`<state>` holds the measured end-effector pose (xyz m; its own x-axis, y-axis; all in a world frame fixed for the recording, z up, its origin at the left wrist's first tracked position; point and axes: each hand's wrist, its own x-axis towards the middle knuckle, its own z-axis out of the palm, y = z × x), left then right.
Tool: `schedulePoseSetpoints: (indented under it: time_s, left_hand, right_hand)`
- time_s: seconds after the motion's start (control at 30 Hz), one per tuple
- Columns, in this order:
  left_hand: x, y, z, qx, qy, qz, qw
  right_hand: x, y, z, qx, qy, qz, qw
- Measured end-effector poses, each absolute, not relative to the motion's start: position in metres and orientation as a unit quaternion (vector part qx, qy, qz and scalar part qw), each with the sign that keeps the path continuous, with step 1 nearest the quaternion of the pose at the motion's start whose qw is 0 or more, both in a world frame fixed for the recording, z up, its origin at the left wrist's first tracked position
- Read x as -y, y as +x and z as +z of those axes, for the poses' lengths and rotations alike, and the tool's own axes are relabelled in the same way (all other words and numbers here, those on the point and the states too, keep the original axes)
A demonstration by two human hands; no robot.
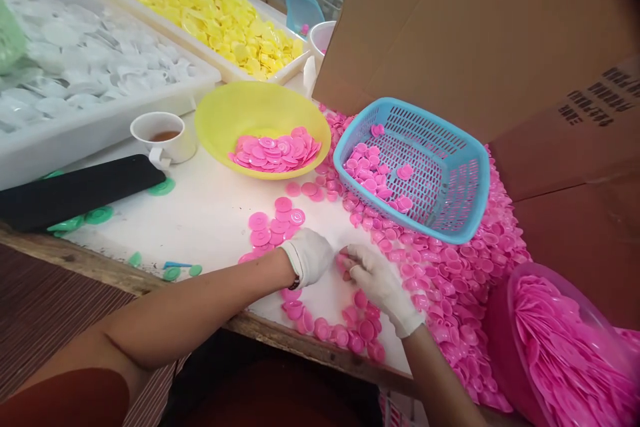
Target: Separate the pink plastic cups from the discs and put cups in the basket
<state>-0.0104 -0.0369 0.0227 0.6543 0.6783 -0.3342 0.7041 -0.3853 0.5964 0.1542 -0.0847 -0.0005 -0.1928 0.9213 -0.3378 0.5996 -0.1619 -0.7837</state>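
Note:
Both my hands wear white gloves and meet over the white table top (210, 213) near its front edge. My left hand (309, 255) is curled, fingers closed toward the right hand. My right hand (376, 278) pinches a small pink plastic piece (344, 261) between its fingertips. Loose pink caps (273, 223) lie just behind my left hand, more pink caps (350, 330) lie in front of my hands, and a big heap of pink caps (450, 273) lies to the right. A yellow bowl (235, 113) holds flat pink discs. A blue basket (450, 180) holds some pink caps.
A white tray of clear lids (75, 67) and a white tray of yellow lids (225, 20) stand at the back left. A white cup (163, 137) with brown liquid, a black flat object (75, 190), green caps (97, 215), a cardboard box (475, 33) and a pink tub of pink parts (570, 347) surround the work area.

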Motion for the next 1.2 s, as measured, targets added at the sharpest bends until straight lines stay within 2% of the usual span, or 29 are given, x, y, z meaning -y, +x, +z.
schedulePoseSetpoints:
  time_s: [0.13,0.27,0.37,0.5,0.63,0.7,0.8,1.07,1.2]
  left_hand:
    - [0.025,-0.015,0.025,-0.368,0.879,-0.064,0.295]
    - [0.009,-0.017,0.022,-0.377,0.861,0.035,0.34]
    - [0.003,-0.014,0.019,-0.393,0.775,0.131,0.478]
    - [0.007,-0.005,0.018,-0.367,0.583,0.142,0.711]
    - [0.014,0.001,0.017,-0.344,0.517,0.138,0.771]
    - [0.016,0.003,0.012,-0.356,0.555,0.13,0.74]
    - [0.02,0.006,0.001,-0.412,0.605,0.11,0.673]
    - [0.024,0.014,-0.014,-0.435,0.524,0.082,0.728]
    - [0.02,0.016,-0.016,-0.437,0.541,0.076,0.715]
  right_hand:
    - [0.076,0.167,-0.013,0.642,-0.658,0.34,0.198]
    - [0.083,0.171,-0.011,0.679,-0.647,0.228,0.262]
    - [0.097,0.167,0.0,0.739,-0.578,0.196,0.285]
    - [0.107,0.162,0.011,0.74,-0.563,0.2,0.31]
    - [0.098,0.167,0.007,0.594,-0.642,0.309,0.373]
    - [0.091,0.17,0.001,0.514,-0.653,0.411,0.374]
    - [0.083,0.172,-0.01,0.433,-0.658,0.52,0.33]
    - [0.077,0.173,-0.02,0.392,-0.626,0.624,0.257]
    - [0.074,0.173,-0.017,0.388,-0.627,0.64,0.217]
